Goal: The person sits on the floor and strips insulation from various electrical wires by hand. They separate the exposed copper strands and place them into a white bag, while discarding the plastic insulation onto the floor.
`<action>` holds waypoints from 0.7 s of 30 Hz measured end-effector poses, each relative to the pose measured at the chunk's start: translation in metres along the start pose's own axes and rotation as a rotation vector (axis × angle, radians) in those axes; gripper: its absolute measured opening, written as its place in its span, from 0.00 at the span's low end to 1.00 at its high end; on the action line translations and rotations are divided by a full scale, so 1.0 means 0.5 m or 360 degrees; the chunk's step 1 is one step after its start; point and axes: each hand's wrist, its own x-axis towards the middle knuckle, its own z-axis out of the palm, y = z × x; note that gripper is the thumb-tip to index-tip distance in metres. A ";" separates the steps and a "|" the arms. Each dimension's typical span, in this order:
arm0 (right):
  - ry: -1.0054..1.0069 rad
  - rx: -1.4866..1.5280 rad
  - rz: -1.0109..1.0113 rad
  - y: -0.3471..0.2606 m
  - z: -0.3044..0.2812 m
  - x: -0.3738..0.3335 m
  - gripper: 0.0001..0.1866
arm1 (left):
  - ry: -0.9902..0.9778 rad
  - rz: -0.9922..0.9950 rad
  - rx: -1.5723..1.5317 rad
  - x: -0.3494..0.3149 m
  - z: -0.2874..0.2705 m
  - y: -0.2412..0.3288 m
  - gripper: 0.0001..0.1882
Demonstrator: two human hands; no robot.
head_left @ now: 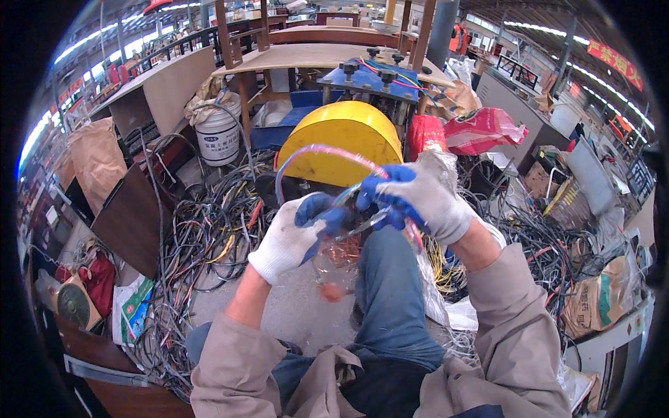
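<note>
I wear white work gloves with blue-coated fingers and palms. A multi-coloured cable (340,152), pink and blue along its length, arcs up between my hands in front of the yellow machine. My right hand (424,200) is closed around it, with a short end sticking out below the fingers. The fingers of my left hand (296,233) are curled round the cable's other side, slightly lower. Motion blurs the fingertips and the strands between them. Beneath the hands lies a blurred heap of copper-coloured wire (340,252), partly behind clear plastic.
The yellow rounded machine housing (341,139) stands ahead, beside a blue metal plate (387,78) with black knobs. Tangled cables (209,237) cover the floor on both sides. A white bucket (217,136) stands left, a red bag (484,131) right. A wooden table (306,57) rises behind.
</note>
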 end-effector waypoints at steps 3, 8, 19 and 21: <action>0.0103 -0.0268 -0.0242 -0.018 -0.063 -0.010 0.14 | -0.0053 -0.0171 -0.0236 -0.022 -0.013 -0.025 0.15; 0.0069 0.0389 -0.0419 -0.026 -0.167 -0.011 0.16 | -0.0046 -0.0162 -0.0559 -0.050 -0.045 -0.086 0.14; 0.0400 0.0615 -0.0568 0.033 -0.289 0.034 0.14 | -0.0289 -0.0514 -0.1105 -0.079 -0.025 -0.127 0.18; 0.0471 0.0980 -0.0458 0.037 -0.304 0.043 0.15 | -0.0320 -0.0541 -0.1238 -0.085 -0.013 -0.135 0.19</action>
